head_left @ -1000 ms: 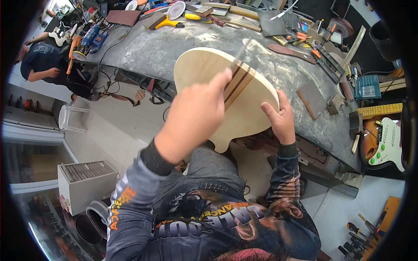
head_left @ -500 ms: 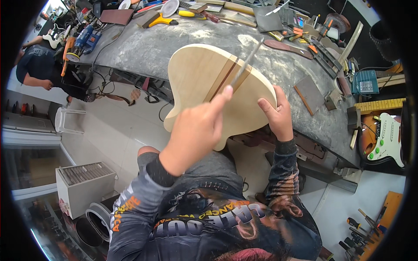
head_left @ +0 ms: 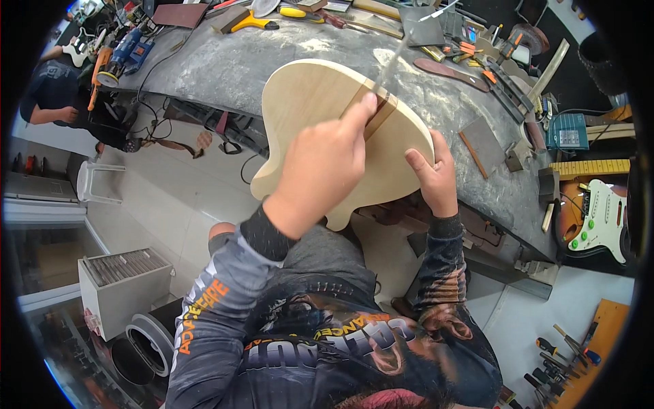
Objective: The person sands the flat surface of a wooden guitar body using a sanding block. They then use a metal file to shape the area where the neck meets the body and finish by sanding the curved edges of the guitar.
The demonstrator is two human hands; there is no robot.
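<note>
Left hand point(head_left: 323, 163) clasps a file point(head_left: 390, 68) (blurred) above the guitar body point(head_left: 303, 95). Right hand point(head_left: 439, 183) pinches the guitar body's right edge.

The left hand point(head_left: 320, 163) is gripping a slim, motion-blurred rod point(head_left: 393, 63) at the edge of a pale, guitar-shaped wooden body point(head_left: 388, 163) striped darker across its middle, while the right hand point(head_left: 436, 178) is clasping its side before a dusty gray bench point(head_left: 235, 78); a co-worker point(head_left: 53, 88) is appearing at far left.
</note>
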